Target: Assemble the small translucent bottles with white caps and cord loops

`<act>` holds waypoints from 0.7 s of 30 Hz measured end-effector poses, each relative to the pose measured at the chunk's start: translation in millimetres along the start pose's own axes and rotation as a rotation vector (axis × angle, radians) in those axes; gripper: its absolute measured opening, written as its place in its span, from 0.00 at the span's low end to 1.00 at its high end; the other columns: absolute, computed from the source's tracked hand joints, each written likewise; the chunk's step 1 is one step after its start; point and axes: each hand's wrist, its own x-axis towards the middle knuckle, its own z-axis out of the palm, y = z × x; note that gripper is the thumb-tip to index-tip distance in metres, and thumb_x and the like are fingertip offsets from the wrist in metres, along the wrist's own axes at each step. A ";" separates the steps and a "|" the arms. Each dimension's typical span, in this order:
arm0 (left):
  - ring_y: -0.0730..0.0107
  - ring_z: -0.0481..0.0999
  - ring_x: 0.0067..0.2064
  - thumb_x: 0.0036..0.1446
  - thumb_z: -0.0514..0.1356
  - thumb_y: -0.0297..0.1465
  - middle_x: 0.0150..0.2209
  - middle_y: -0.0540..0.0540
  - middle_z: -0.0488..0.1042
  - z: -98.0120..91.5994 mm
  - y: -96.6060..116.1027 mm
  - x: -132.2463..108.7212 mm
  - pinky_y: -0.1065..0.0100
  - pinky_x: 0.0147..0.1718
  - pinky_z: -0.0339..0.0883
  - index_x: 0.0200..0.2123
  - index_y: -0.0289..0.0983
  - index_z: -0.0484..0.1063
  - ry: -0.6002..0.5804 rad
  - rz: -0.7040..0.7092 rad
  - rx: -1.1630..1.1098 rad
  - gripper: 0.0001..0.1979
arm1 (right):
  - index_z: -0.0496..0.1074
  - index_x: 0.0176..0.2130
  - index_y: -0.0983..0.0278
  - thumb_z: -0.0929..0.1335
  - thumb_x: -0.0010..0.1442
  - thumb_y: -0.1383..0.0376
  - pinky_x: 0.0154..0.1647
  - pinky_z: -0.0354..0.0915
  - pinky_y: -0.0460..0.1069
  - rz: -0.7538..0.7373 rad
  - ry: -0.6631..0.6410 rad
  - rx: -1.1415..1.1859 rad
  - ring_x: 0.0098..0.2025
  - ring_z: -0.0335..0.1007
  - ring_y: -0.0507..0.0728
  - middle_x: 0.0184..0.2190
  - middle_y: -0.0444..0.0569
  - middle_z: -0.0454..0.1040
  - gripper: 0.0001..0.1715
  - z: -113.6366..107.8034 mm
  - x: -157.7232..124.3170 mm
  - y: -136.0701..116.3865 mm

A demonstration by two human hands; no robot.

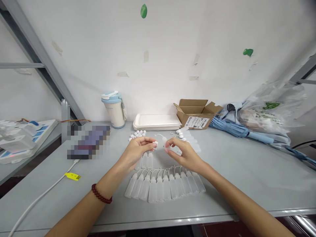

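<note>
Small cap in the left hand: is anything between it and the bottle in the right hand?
Nothing visible: the left hand holds the cap close beside the dropper bottle in the right hand, only air between.

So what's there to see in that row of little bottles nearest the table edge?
The row of bottles is about eleven squeeze bottles of cloudy, translucent white plastic. Each has a narrow nozzle with a thin looped strap at the neck. They lie flat on the grey table, side by side and touching, fanned, nozzles toward the wall. The left hand, pinching a cap, and right hand, pinching another bottle, are beyond the nozzles, not touching them.
</note>
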 end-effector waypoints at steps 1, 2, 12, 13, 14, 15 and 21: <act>0.70 0.72 0.37 0.42 0.69 0.34 0.34 0.46 0.76 0.7 0.1 -0.2 0.67 0.42 0.63 0.35 0.35 0.76 0.000 0.005 -0.025 0.15 | 0.66 0.37 0.62 0.64 0.60 0.67 0.40 0.62 0.50 0.006 0.001 0.040 0.37 0.66 0.54 0.34 0.46 0.71 0.03 1.0 -0.1 -1.3; 0.70 0.72 0.38 0.43 0.69 0.34 0.35 0.46 0.76 1.2 0.4 -0.3 0.66 0.42 0.63 0.35 0.35 0.76 0.000 0.015 -0.048 0.15 | 0.66 0.37 0.62 0.63 0.60 0.67 0.40 0.62 0.49 0.019 -0.006 0.074 0.36 0.66 0.53 0.33 0.46 0.71 0.03 1.9 -0.1 -2.3; 0.70 0.72 0.35 0.44 0.68 0.35 0.31 0.47 0.76 1.0 6.2 -3.3 0.67 0.39 0.64 0.33 0.36 0.76 -0.018 0.072 0.111 0.13 | 0.64 0.36 0.62 0.62 0.62 0.64 0.34 0.58 0.48 0.222 -0.121 0.370 0.32 0.63 0.51 0.33 0.45 0.72 0.04 1.8 0.8 -5.9; 0.70 0.72 0.35 0.44 0.68 0.36 0.32 0.47 0.76 1.4 6.0 -3.4 0.66 0.38 0.65 0.33 0.36 0.76 -0.027 0.071 0.129 0.13 | 0.64 0.36 0.62 0.62 0.62 0.63 0.35 0.58 0.48 0.247 -0.125 0.425 0.31 0.62 0.51 0.32 0.45 0.72 0.05 0.8 1.3 -5.8; 0.69 0.72 0.35 0.44 0.68 0.36 0.32 0.47 0.76 2.1 5.6 -3.4 0.66 0.39 0.65 0.33 0.35 0.76 -0.037 0.069 0.139 0.13 | 0.63 0.37 0.62 0.62 0.62 0.62 0.34 0.58 0.48 0.274 -0.130 0.478 0.30 0.61 0.51 0.31 0.45 0.72 0.05 -0.1 1.9 -5.6; 0.69 0.73 0.35 0.44 0.68 0.36 0.33 0.46 0.76 2.9 5.3 -3.5 0.65 0.39 0.66 0.33 0.35 0.76 -0.044 0.071 0.143 0.14 | 0.62 0.37 0.62 0.62 0.62 0.61 0.34 0.58 0.48 0.301 -0.134 0.525 0.29 0.60 0.50 0.29 0.44 0.71 0.06 -0.7 2.5 -5.3; 0.64 0.74 0.42 0.39 0.69 0.33 0.36 0.46 0.76 9.9 5.8 -6.0 0.63 0.45 0.67 0.33 0.35 0.73 -0.036 0.175 0.171 0.16 | 0.59 0.36 0.61 0.61 0.60 0.57 0.25 0.53 0.46 0.431 -0.121 0.749 0.22 0.53 0.48 0.21 0.39 0.63 0.10 2.7 5.5 -2.5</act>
